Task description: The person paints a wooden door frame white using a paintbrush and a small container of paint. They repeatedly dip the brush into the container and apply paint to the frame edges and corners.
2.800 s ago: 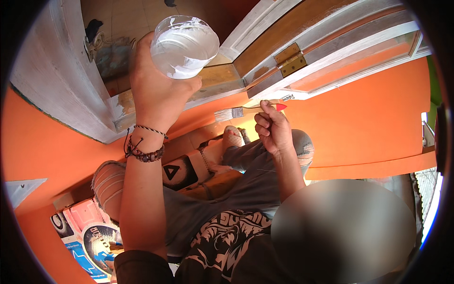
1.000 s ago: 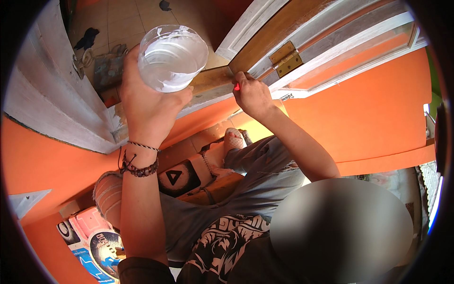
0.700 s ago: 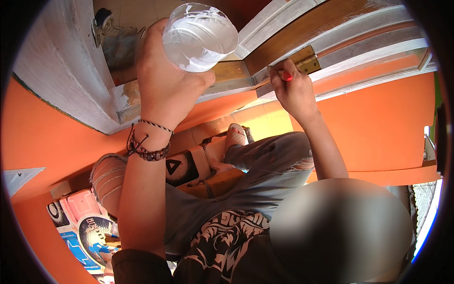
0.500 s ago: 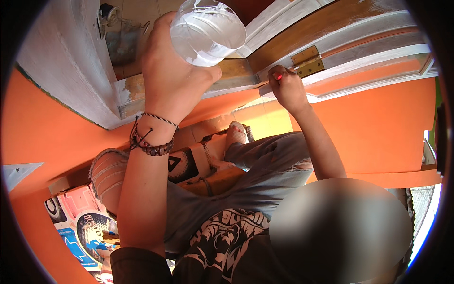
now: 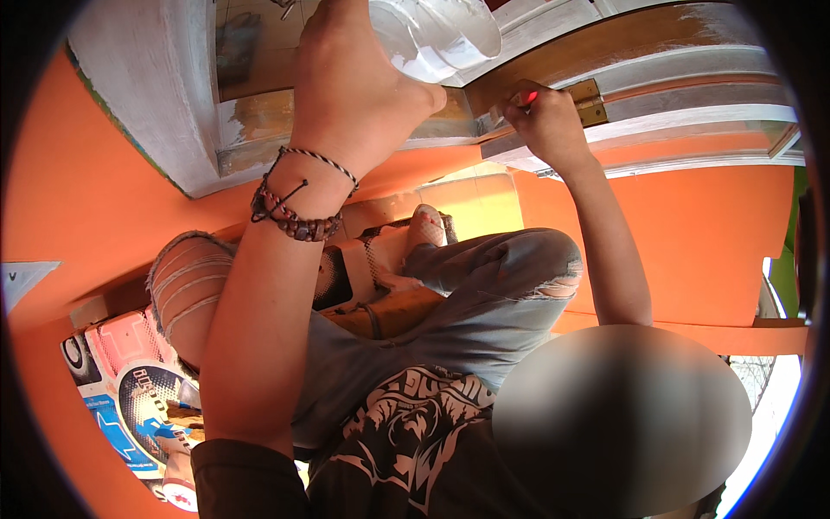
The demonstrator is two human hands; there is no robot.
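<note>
My left hand (image 5: 359,91) is wrapped round a clear plastic cup (image 5: 445,39), tilted and smeared with white paint inside; the frame's top edge cuts it off. To its right, my right hand (image 5: 551,125) is closed in a pinch on what looks like a small paintbrush (image 5: 497,113), mostly hidden by the fingers. A bright red spot shows at the top of that fist. The hand is against a brown wooden frame (image 5: 527,69) partly coated white, just left of a brass hinge (image 5: 591,104).
White-streaked wood (image 5: 151,95) stands at the left, above an orange wall (image 5: 121,173). My legs in ripped jeans (image 5: 467,303) are folded beneath my arms. Printed boards or boxes (image 5: 121,346) lie lower left. A white-edged panel (image 5: 692,130) runs along the right.
The view has shifted. The cup has moved up and right, partly out of the picture. My right hand has moved up and slightly right, now overlapping the hinge's left edge.
</note>
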